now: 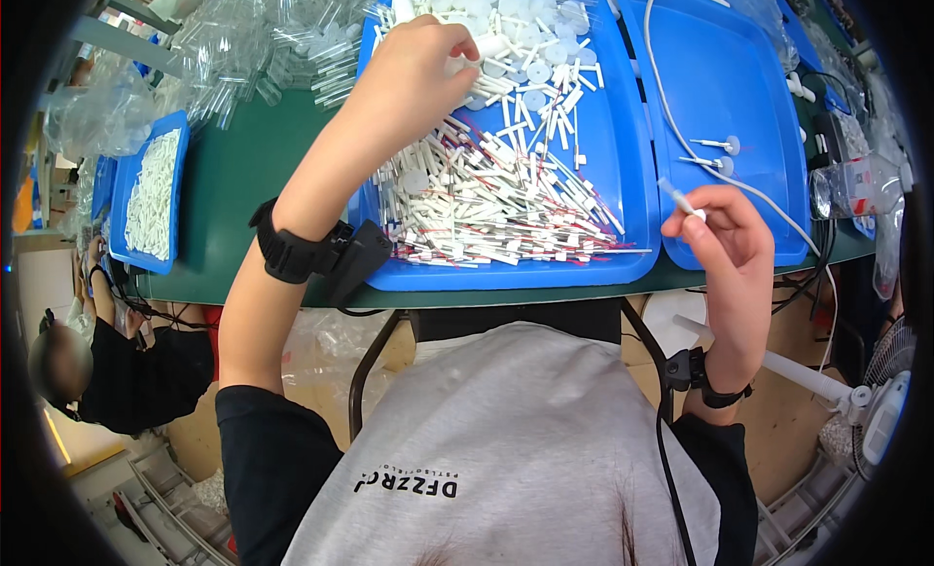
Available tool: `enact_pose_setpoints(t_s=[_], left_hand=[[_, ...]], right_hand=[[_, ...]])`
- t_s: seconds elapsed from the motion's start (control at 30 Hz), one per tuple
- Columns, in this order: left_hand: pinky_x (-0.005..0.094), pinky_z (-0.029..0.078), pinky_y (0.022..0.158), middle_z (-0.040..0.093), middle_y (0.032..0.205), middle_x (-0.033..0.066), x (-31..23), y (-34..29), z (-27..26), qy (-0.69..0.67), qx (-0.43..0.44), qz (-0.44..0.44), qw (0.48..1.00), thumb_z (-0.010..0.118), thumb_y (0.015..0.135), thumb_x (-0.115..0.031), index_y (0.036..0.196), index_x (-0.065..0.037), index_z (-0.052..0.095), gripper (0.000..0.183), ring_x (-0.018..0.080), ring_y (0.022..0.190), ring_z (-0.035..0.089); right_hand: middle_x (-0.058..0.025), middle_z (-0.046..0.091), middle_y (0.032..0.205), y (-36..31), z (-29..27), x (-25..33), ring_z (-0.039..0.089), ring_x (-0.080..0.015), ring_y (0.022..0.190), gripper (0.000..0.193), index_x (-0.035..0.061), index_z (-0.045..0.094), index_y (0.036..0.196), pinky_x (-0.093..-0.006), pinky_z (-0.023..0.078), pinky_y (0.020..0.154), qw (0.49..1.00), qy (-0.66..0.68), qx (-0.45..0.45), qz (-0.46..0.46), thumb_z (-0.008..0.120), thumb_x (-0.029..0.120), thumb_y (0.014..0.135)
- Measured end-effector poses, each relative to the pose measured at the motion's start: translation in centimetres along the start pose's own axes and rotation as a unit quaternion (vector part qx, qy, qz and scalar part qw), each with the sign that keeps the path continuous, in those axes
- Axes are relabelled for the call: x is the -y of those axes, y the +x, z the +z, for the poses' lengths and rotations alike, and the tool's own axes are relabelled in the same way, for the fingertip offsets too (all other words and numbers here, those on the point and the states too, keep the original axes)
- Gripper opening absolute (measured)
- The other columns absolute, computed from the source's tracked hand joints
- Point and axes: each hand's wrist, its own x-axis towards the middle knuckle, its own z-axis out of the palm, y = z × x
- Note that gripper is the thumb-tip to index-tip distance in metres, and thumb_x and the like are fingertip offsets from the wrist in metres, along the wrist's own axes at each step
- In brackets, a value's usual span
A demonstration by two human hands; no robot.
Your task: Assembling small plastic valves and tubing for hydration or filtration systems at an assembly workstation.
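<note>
- Your left hand (418,65) pinches a white cap (465,68) over the blue tray (623,186) of white sticks (486,201).
- Your right hand (730,245), right of that tray, grips a small clear tube (678,197).

Clear plastic bags (243,40) heaped upper left, clear labelled bag (856,186) right

- Bright, even light from overhead; colours read clean on the blue tray (623,177) and the green tabletop (243,167).
- Shadows are soft and short, lying just under the left hand (413,74) beside its fingers.
- Mild glare on the clear plastic bags (233,40) left of those fingers.
- Around the right hand (730,245) focus is sharp; fingertips crisp.
- Fisheye bending grows outward; a black vignette rings the frame.
</note>
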Motion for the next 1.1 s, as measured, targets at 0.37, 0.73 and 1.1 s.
enact_pose_setpoints(t_s=[0.37, 0.73, 1.1], left_hand=[[0.0343, 0.046, 0.079, 0.052, 0.091, 0.007, -0.1, 3.9, 4.5, -0.009, -0.028, 0.188, 0.982, 0.074, 0.075, -0.015, 0.097, -0.015, 0.069, 0.022, 0.0253, 0.091, 0.053], [0.0277, 0.049, 0.081, 0.069, 0.099, 0.0091, -7.9, 0.1, -3.4, -0.471, 0.07, -0.085, 0.875, 0.066, 0.087, -0.026, 0.108, -0.003, 0.065, 0.031, 0.014, 0.085, 0.063], [0.0295, 0.05, 0.086, 0.065, 0.107, 0.0132, -11.0, -5.7, -4.5, -0.692, 0.201, -0.216, 0.658, 0.059, 0.093, -0.009, 0.127, 0.003, 0.049, 0.037, 0.0155, 0.093, 0.064]], right_hand=[[-0.0147, 0.067, 0.101, 0.1, 0.1, 0.1, 0.059, -0.0136, 0.087, 0.014, 0.0001, 0.054, 0.103, -0.0275, 0.042, 0.084, 0.994, 0.111, -0.004, 0.02, 0.054, 0.01, 0.093], [-0.019, 0.063, 0.099, 0.5, 1.0, -0.2, 0.066, -0.0254, 0.086, 0.016, -0.0046, 0.052, 0.106, -0.0363, 0.056, 0.075, 0.978, 0.128, -0.058, -0.152, 0.055, -0.004, 0.09], [-0.0234, 0.06, 0.097, 1.4, 3.1, 1.2, 0.067, -0.0314, 0.086, 0.017, -0.0019, 0.044, 0.108, -0.0401, 0.06, 0.072, 0.934, 0.04, 0.017, -0.355, 0.053, 0.0, 0.094]])
